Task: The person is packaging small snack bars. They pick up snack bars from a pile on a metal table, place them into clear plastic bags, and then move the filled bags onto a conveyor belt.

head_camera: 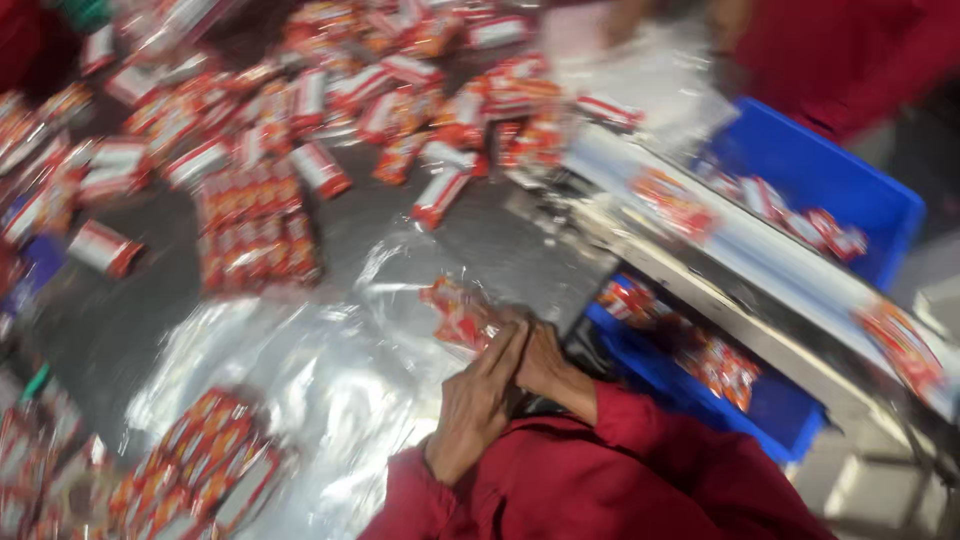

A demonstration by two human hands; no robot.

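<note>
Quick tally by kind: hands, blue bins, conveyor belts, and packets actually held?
Hands: 2, left hand and right hand
Blue bins: 2, upper bin and lower bin
Conveyor belts: 1, belt
Held packets: 1, packet
Total: 6

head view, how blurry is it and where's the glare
Head view: motion blur smears the whole frame, worst on the red packets at the top; glare sits on the clear plastic sheet on the table; the two hands, holding a packet, are the sharpest part, though still soft.
</note>
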